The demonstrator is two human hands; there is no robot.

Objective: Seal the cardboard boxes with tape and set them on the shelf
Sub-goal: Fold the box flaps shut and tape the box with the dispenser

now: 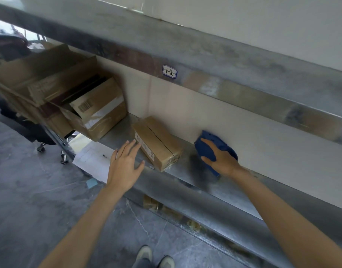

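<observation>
Beside left fingers [130, 147], box [159, 142] on shelf [232, 187]

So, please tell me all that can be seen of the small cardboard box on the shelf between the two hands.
The small cardboard box is brown, oblong and closed, with a dark seam along its top. A white printed label is on its left side. It lies flat on the grey metal shelf, skewed to the front edge. The left hand, fingers straight, reaches its left side; contact is unclear. The right hand, gripping a blue tool, is apart from it.
</observation>
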